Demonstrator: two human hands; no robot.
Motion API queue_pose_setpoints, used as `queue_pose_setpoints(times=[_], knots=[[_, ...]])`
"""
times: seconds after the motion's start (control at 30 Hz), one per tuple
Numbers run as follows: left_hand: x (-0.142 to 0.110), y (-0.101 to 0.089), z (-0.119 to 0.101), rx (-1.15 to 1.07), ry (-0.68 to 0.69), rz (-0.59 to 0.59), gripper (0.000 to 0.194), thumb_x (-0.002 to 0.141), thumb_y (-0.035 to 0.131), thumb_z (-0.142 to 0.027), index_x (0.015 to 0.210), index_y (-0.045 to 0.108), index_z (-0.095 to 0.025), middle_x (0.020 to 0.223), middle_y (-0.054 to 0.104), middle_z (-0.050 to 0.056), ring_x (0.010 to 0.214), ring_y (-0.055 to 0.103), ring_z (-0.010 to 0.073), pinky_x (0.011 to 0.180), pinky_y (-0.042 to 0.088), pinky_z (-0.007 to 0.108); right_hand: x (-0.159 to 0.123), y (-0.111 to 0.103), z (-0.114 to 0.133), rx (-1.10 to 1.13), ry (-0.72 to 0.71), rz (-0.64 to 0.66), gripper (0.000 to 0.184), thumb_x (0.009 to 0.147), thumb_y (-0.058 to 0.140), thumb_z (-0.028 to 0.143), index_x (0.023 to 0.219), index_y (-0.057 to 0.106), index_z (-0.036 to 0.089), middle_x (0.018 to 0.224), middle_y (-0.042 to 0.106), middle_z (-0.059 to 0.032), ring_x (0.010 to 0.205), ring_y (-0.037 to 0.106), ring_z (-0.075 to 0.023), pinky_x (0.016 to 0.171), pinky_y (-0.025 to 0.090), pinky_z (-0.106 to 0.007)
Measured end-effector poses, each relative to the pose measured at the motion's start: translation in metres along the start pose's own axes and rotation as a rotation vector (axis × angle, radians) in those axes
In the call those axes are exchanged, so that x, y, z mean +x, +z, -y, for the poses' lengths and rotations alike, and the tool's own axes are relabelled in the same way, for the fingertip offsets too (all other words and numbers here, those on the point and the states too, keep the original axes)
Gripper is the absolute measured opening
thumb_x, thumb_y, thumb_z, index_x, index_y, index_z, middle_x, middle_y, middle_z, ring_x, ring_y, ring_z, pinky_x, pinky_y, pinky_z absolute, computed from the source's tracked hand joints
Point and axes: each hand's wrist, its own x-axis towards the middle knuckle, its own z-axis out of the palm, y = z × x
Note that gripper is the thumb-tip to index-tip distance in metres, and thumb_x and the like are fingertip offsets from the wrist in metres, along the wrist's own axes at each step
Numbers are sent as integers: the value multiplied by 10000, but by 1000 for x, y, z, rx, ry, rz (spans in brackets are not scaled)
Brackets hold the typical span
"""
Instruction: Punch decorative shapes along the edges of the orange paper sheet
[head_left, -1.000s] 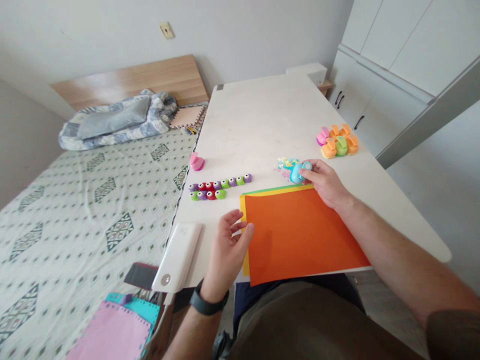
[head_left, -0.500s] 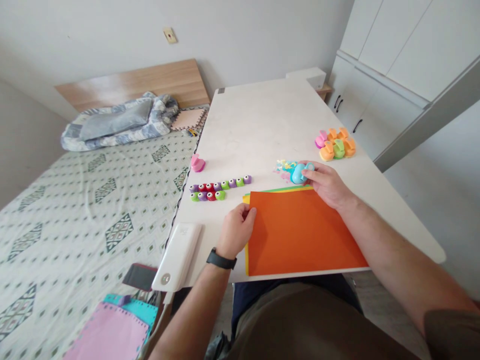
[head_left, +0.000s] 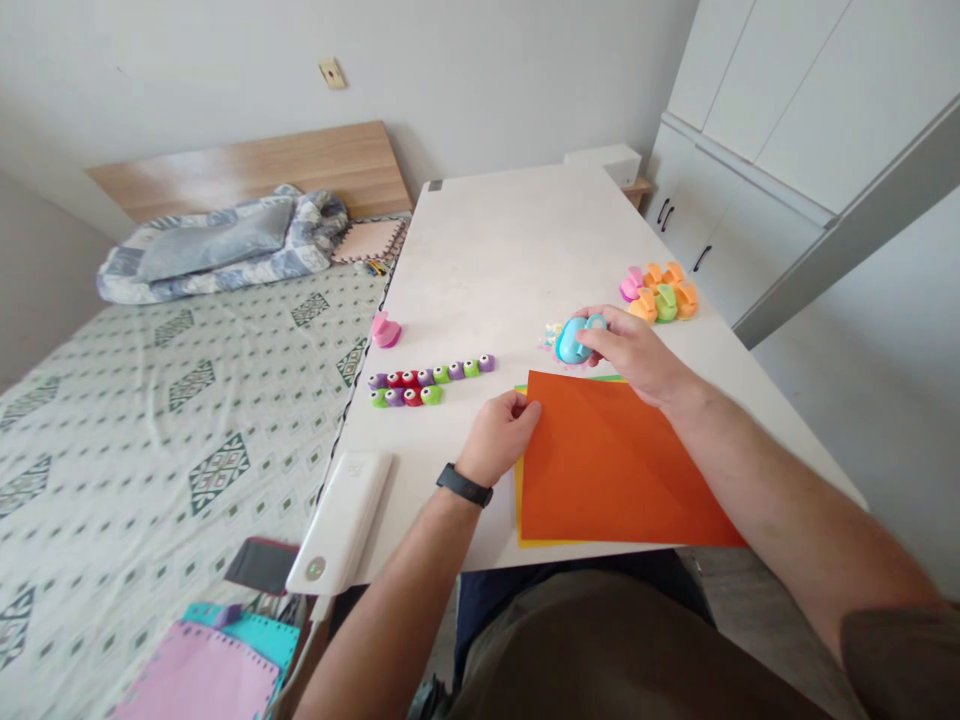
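My right hand grips a light blue craft paper punch, held just beyond the far edge of the paper stack. Small pastel paper cutouts lie by the punch, some hidden behind it. My left hand pinches the left edge of an orange sheet of paper near its far corner, thumb on top. That corner is slightly raised. Under the orange sheet, a yellow sheet shows along the left and near edges, and a strip of green peeks out at the far edge.
Left on the white table are two rows of small coloured punches, a pink punch and a white power bank-like device with a cable. Several orange, pink and green punches cluster at right. A bed adjoins the left side.
My right hand has lifted the blue punch a little and tilted it, moving it left in view. My left hand has drawn the orange sheet's far left corner up and to the right.
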Motion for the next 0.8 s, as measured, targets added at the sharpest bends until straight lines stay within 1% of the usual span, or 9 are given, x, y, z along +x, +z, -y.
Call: queue_pose_setpoints(times=[0.1,0.17,0.23,0.33,0.43,0.53,0.67,0.8], knots=[[12,-3,-13,-107,-91,134,271,879,639,-437,844,620,-169,731,655,25,594,599,134,507,465,238,9,8,-12,-29,43,-6,283,822,794,440,999,709,237,861,726,-35,716,618,-191,600,497,-333],[19,-5,-19,-119,-107,177,308,877,654,-462,804,603,-167,724,648,30,590,602,131,507,493,242,14,10,-21,-5,71,-5,286,817,805,457,964,709,233,866,740,-38,725,629,-189,600,497,-322],[26,-8,-20,-108,-78,203,356,879,661,-500,784,612,-161,708,638,30,585,591,123,504,490,230,17,10,-29,58,102,10,311,813,814,491,958,710,237,893,756,-41,752,645,-192,612,503,-315],[31,-10,-13,-91,7,237,405,878,662,-546,777,635,-155,675,611,14,571,556,107,501,452,208,17,5,-38,155,134,18,367,795,830,544,975,719,243,923,761,-34,759,648,-179,648,514,-312],[33,-11,-3,-105,57,253,429,880,647,-571,768,634,-157,659,585,-5,559,518,99,507,422,208,14,0,-41,198,153,42,397,785,838,568,977,725,239,919,755,-27,740,632,-159,670,510,-305],[31,-10,2,-132,50,253,422,889,629,-566,787,645,-157,677,593,-4,570,512,103,517,405,214,12,0,-39,202,160,91,399,811,812,583,989,731,235,962,764,-38,754,631,-161,691,513,-310],[26,-9,1,-119,71,238,423,899,617,-568,811,668,-157,679,591,-8,566,493,101,512,365,217,12,3,-37,184,146,91,405,815,805,593,1007,736,243,995,770,-45,765,640,-171,705,521,-320],[24,-9,-2,-106,87,227,434,911,606,-571,805,667,-155,677,584,-9,569,471,99,518,343,221,11,3,-37,164,115,73,385,840,789,576,1051,738,257,970,758,-40,796,650,-186,716,523,-329]])
